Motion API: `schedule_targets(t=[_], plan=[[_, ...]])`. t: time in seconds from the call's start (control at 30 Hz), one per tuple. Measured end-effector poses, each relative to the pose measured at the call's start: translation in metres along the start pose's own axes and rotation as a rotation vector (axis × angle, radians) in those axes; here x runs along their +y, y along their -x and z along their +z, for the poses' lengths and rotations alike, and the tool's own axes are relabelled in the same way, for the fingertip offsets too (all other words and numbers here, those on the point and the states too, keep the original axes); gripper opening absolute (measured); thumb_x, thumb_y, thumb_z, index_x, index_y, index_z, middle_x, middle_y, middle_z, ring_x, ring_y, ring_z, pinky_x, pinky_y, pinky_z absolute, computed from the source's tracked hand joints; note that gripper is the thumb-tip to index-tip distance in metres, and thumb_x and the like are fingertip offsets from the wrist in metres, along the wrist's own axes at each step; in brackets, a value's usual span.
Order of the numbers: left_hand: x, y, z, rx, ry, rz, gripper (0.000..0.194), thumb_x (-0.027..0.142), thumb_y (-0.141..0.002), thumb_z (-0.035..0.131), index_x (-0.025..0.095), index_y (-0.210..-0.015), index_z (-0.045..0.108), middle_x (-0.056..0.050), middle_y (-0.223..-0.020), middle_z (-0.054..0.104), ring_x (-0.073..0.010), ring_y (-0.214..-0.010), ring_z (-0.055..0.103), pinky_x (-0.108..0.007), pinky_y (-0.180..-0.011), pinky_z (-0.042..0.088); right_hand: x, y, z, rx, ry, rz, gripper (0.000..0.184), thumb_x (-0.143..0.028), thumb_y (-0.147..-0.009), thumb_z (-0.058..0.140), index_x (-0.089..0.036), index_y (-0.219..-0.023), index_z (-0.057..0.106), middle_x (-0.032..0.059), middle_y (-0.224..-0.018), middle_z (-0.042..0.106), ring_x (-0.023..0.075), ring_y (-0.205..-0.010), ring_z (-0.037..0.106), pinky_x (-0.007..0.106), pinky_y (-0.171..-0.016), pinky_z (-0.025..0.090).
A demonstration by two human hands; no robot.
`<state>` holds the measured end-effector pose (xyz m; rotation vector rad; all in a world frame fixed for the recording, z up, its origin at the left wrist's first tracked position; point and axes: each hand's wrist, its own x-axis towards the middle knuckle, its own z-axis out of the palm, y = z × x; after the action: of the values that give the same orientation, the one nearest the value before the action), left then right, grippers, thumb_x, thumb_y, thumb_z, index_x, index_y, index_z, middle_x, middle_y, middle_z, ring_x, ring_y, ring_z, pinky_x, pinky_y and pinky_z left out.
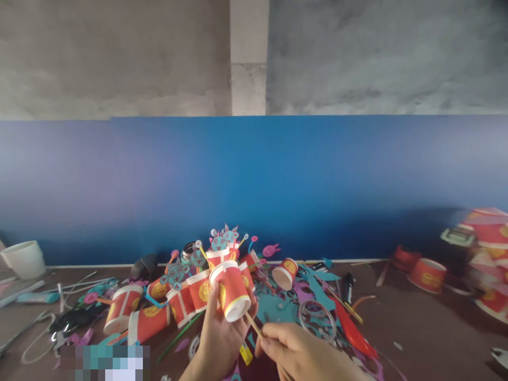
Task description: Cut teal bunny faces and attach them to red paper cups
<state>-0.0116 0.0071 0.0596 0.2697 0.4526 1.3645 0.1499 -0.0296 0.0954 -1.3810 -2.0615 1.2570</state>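
My left hand (218,338) is wrapped round a small red paper cup (231,290) with a yellow emblem, held tilted above the table. My right hand (296,353) pinches a thin wooden stick (253,324) whose far end meets the cup's lower rim. Behind the cup lie several more red cups (125,308), some topped with teal paper animal faces (219,243) on sticks.
Teal, purple and red paper scraps (313,296) litter the brown table (428,328). A clear tape ring (317,320) lies right of my hands. A white cup (24,259) stands at far left. More red cups (426,274) are stacked at right. A blue wall panel (278,180) rises behind.
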Motion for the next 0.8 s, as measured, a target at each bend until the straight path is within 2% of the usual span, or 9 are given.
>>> schedule_targets(t=[0.1,0.23,0.43,0.5,0.63,0.67,0.7,0.8], plan=[[-0.003,0.003,0.003,0.027,0.048,-0.058,0.031,0.041,-0.082,0.057,0.014,-0.093,0.065,-0.009,-0.080,0.072,-0.0240,-0.081,0.068,-0.040,-0.082,0.052,-0.002,-0.002,0.003,-0.028,0.000,-0.026,0.031,-0.038,-0.093,0.037,-0.018,-0.084,0.058,-0.0044,-0.051,0.056,0.0028,-0.036,0.041,0.014,-0.038,0.028],[-0.006,0.006,0.002,0.004,0.080,-0.110,0.028,0.038,-0.081,0.058,0.012,-0.089,0.066,-0.009,-0.078,0.072,-0.0246,-0.083,0.068,-0.038,-0.082,0.051,0.002,-0.006,0.006,-0.055,-0.021,-0.038,0.032,-0.038,-0.094,0.036,-0.017,-0.087,0.060,-0.0035,-0.052,0.057,0.0032,-0.037,0.043,0.013,-0.038,0.029],[-0.007,0.005,-0.005,-0.047,0.047,-0.089,0.035,0.042,-0.081,0.058,0.012,-0.099,0.065,-0.010,-0.083,0.072,-0.0245,-0.084,0.068,-0.038,-0.083,0.050,0.013,-0.009,0.009,-0.048,0.005,0.007,0.034,-0.038,-0.093,0.036,-0.017,-0.090,0.063,-0.0021,-0.056,0.060,0.0044,-0.040,0.046,0.014,-0.040,0.031],[-0.005,0.005,-0.005,-0.039,0.036,-0.062,0.036,0.042,-0.080,0.058,0.014,-0.101,0.064,-0.009,-0.083,0.071,-0.0242,-0.083,0.068,-0.039,-0.084,0.050,0.015,-0.006,0.004,-0.075,-0.002,0.040,0.033,-0.038,-0.093,0.037,-0.018,-0.090,0.063,-0.0028,-0.055,0.060,0.0041,-0.039,0.045,0.013,-0.040,0.030],[0.002,0.004,-0.002,-0.052,-0.056,0.009,0.039,0.037,-0.078,0.062,0.016,-0.110,0.061,-0.008,-0.092,0.071,-0.0249,-0.091,0.066,-0.040,-0.087,0.049,0.027,-0.004,-0.023,-0.231,-0.009,0.108,0.028,-0.035,-0.091,0.039,-0.018,-0.095,0.061,-0.0050,-0.049,0.057,0.0054,-0.032,0.041,0.014,-0.036,0.030],[0.002,0.003,-0.002,-0.057,-0.114,0.044,0.040,0.035,-0.076,0.064,0.017,-0.112,0.060,-0.008,-0.093,0.071,-0.0247,-0.093,0.065,-0.039,-0.087,0.049,0.032,-0.006,-0.031,-0.195,0.018,0.120,0.027,-0.034,-0.090,0.039,-0.018,-0.094,0.060,-0.0042,-0.049,0.057,0.0068,-0.033,0.043,0.015,-0.037,0.030],[0.002,0.002,-0.003,-0.057,-0.188,0.082,0.042,0.033,-0.074,0.067,0.018,-0.112,0.059,-0.007,-0.093,0.071,-0.0243,-0.094,0.064,-0.038,-0.086,0.049,0.038,-0.009,-0.039,-0.088,0.064,0.114,0.027,-0.032,-0.091,0.038,-0.018,-0.093,0.060,-0.0024,-0.053,0.060,0.0085,-0.038,0.047,0.017,-0.040,0.033],[-0.008,0.003,-0.011,-0.059,-0.458,0.143,0.050,0.031,-0.062,0.078,0.018,-0.107,0.062,-0.006,-0.086,0.071,-0.0236,-0.086,0.065,-0.033,-0.079,0.050,0.058,-0.022,-0.056,0.352,0.303,0.107,0.028,-0.019,-0.091,0.032,-0.016,-0.098,0.059,0.0029,-0.066,0.064,0.0137,-0.058,0.058,0.021,-0.052,0.037]])
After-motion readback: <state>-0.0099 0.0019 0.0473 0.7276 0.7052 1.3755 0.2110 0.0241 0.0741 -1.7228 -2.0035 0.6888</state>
